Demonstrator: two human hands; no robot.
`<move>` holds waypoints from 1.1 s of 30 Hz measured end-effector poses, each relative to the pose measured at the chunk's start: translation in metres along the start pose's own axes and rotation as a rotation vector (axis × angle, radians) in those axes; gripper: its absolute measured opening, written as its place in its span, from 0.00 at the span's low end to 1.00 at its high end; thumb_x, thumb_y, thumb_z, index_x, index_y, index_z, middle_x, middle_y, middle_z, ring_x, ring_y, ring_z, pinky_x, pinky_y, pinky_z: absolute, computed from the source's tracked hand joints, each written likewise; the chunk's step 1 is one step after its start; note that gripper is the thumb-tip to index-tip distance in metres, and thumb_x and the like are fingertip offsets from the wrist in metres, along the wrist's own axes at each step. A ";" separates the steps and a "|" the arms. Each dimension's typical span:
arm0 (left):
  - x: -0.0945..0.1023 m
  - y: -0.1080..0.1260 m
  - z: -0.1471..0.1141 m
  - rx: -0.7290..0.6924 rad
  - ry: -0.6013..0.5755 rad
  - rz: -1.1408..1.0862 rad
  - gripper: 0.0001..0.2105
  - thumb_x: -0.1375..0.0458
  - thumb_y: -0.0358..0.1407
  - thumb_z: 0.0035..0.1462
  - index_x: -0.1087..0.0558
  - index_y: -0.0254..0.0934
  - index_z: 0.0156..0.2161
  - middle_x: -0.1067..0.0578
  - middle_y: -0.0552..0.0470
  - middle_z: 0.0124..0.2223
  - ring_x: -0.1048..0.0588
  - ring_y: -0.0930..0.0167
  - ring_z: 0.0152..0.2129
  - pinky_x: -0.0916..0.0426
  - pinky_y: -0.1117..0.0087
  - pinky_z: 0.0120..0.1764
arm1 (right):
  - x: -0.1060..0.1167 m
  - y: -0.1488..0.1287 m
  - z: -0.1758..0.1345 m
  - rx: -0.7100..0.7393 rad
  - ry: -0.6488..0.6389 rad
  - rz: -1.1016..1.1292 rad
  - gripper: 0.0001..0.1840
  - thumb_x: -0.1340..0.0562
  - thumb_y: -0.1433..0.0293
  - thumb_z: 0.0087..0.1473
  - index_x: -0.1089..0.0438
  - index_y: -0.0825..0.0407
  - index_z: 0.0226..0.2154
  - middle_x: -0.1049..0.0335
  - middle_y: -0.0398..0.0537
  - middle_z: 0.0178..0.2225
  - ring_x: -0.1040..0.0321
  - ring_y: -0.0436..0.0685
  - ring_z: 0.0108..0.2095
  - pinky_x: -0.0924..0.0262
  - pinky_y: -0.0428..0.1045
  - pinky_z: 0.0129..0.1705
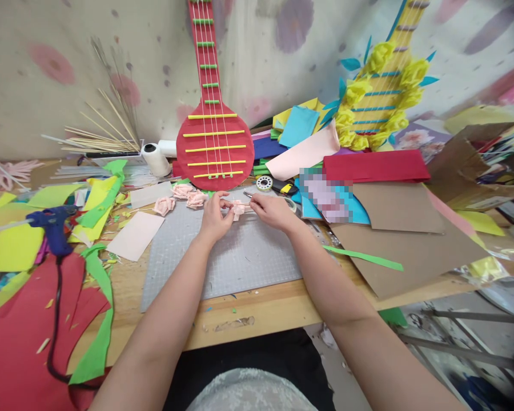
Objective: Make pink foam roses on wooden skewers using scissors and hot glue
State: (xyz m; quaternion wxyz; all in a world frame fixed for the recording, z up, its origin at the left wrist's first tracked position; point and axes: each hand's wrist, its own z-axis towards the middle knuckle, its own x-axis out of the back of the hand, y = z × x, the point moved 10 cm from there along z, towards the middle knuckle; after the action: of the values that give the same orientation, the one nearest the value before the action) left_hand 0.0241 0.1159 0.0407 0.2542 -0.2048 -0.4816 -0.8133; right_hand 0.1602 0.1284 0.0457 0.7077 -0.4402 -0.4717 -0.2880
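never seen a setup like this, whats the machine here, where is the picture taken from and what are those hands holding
There is no machine at work: these are a person's two bare hands. The single picture comes from a camera worn on that person's head, looking forward and down.

The left hand pinches a small pink paper piece. The right hand is close beside it, gripping a thin tool too small to name.

Below them is a grey cutting mat on a wooden table. Pale pink paper flowers lie near the left hand, a blue glue gun is farther left, and brown cardboard lies to the right. A red instrument-shaped craft stands at the back.
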 end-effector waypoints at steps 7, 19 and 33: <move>0.005 0.002 -0.001 0.007 0.020 0.038 0.15 0.44 0.30 0.47 0.37 0.39 0.43 0.28 0.51 0.32 0.29 0.67 0.34 0.37 0.64 0.38 | -0.007 -0.011 -0.001 -0.022 -0.017 -0.137 0.19 0.54 0.61 0.59 0.32 0.53 0.37 0.28 0.54 0.32 0.35 0.56 0.29 0.58 0.48 0.28; 0.007 0.002 0.000 0.034 0.026 0.044 0.10 0.44 0.32 0.49 0.35 0.40 0.40 0.27 0.52 0.31 0.31 0.68 0.33 0.38 0.65 0.39 | -0.010 -0.017 -0.001 0.027 0.017 -0.120 0.26 0.55 0.53 0.58 0.32 0.53 0.29 0.27 0.51 0.30 0.36 0.53 0.28 0.63 0.48 0.26; 0.029 -0.005 -0.004 0.362 0.267 -0.265 0.05 0.44 0.36 0.48 0.30 0.36 0.27 0.29 0.54 0.25 0.32 0.74 0.22 0.38 0.73 0.31 | 0.004 -0.006 -0.003 -0.254 0.207 -0.164 0.29 0.55 0.51 0.57 0.29 0.52 0.27 0.28 0.49 0.28 0.37 0.51 0.27 0.64 0.47 0.26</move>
State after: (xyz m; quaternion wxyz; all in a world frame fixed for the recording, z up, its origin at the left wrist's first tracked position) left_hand -0.0021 0.1079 0.0527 0.2391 0.0181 -0.6042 -0.7599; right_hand 0.1583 0.1234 0.0511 0.6652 -0.4540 -0.3904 -0.4459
